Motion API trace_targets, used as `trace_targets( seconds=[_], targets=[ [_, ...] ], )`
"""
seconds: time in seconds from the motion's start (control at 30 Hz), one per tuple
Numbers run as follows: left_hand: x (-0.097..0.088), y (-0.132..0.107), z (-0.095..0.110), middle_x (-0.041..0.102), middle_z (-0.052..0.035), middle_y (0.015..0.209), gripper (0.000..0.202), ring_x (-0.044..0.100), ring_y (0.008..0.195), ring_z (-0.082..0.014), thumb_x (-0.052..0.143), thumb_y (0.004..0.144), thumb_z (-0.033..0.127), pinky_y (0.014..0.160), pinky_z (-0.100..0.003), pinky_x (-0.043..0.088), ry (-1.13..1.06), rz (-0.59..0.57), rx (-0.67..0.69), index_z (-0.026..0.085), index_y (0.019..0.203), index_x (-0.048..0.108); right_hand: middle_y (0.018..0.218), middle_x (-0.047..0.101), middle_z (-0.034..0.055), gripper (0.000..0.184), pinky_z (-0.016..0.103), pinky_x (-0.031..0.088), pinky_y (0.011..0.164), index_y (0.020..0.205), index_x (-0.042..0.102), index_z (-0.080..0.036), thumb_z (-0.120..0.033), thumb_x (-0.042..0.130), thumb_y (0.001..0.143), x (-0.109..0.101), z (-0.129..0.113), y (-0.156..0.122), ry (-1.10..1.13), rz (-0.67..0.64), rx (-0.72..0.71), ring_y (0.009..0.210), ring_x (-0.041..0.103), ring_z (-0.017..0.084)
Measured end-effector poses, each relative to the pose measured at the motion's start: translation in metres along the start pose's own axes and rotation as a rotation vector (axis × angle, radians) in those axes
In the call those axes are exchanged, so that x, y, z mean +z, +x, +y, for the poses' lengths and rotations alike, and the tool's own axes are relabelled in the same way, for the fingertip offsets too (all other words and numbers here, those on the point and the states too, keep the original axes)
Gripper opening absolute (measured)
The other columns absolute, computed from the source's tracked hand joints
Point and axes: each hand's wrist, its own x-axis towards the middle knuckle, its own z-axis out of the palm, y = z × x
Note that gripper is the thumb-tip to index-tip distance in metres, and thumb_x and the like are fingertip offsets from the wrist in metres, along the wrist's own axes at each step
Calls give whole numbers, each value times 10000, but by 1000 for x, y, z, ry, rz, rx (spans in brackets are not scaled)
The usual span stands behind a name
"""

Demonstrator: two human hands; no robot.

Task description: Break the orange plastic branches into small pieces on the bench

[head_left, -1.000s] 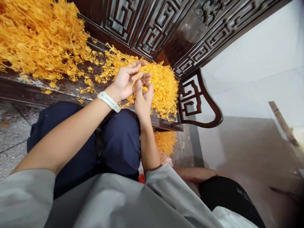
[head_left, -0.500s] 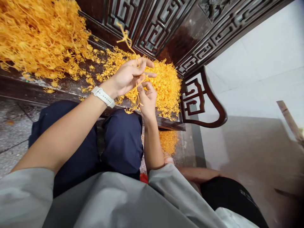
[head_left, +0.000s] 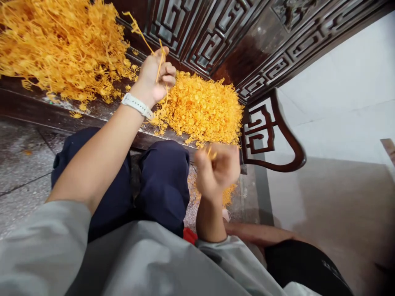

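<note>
My left hand [head_left: 156,76], with a white watch band on its wrist, is closed on a thin branched orange plastic sprue [head_left: 140,33]. The strand sticks out above the fingers, and another length crosses the palm. Lower and to the right, my right hand [head_left: 217,168] is blurred by motion, its fingers curled around small orange plastic pieces [head_left: 211,153] whose shape I cannot make out. Between and behind the hands lies a heap of small spider-like orange plastic pieces [head_left: 203,109] on the dark wooden bench [head_left: 103,117].
A larger pile of orange plastic strands and pieces [head_left: 61,49] covers the bench's left part. Carved wooden backrest [head_left: 210,37] and armrest [head_left: 288,135] border the bench. More orange pieces [head_left: 228,195] lie on the floor. Another person's leg [head_left: 259,234] is at my right.
My hands have drawn apart. The left moved up and left with the sprue; the right moved down and right, away from the heap, with orange bits in its fingers. The view shifted slightly.
</note>
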Motion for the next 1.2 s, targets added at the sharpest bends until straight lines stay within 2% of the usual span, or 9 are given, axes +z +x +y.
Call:
trace_targets(
  seconds=[0.13,0.23,0.3,0.47,0.7,0.87,1.0,1.07,1.2],
  targets=[
    [13,-31,8,215,50,511,317,360,528,-132,423,1104,168,473,-285,215,-219,48,-61,254,833,563,1404,556,180,629,431,606,943,1517,492,-249,-647,556,1035,-17,85,45,-213,40,377,1215,646,268],
    [25,-45,-2,214,38,484,252,322,499,-169,484,1068,229,437,-311,195,-300,142,-58,287,855,606,1578,419,220,776,491,586,1018,1577,410,-233,-736,527,998,-10,107,57,-201,129,536,1337,587,305],
    [32,-46,-9,226,30,473,183,316,494,-196,534,1026,252,432,-331,183,-366,167,-37,314,881,628,1513,497,177,702,431,617,939,1521,457,-269,-759,460,1018,10,95,51,33,133,582,1190,659,246],
    [46,-49,-13,175,55,523,403,209,507,-149,289,1160,246,467,-297,177,-491,96,61,254,841,534,936,633,16,531,243,577,661,1049,653,-236,-741,731,904,53,44,37,559,-246,682,752,633,115],
    [52,-51,-8,178,52,482,224,261,446,-171,552,1062,290,437,-304,164,-286,46,3,307,838,557,616,334,-94,531,183,287,443,811,549,-216,-681,793,894,49,15,31,732,15,764,484,246,44],
    [29,-12,-17,227,25,493,341,393,537,-189,805,825,582,489,-339,203,76,-119,108,327,842,580,624,359,-74,478,194,282,439,764,505,-218,-594,650,1022,52,-26,-12,735,67,702,487,261,63],
    [0,13,12,-36,-7,609,628,93,606,-162,901,502,613,581,-306,81,268,-119,358,262,668,406,869,655,46,310,217,531,683,890,639,-180,-359,509,1108,30,-64,-53,788,-607,320,752,630,112],
    [-6,4,28,-66,-23,661,611,49,657,-177,922,497,595,604,-307,63,291,-150,394,270,663,433,939,705,69,255,222,552,764,968,699,-158,-285,524,1103,4,-65,-52,796,-807,257,823,676,115],
    [10,-30,30,42,-21,608,354,248,664,-174,871,724,466,586,-331,193,199,-225,302,287,738,566,889,730,36,247,218,538,614,1076,754,-209,-437,673,1026,-42,-15,-6,893,-400,434,674,627,110]
  ],
)
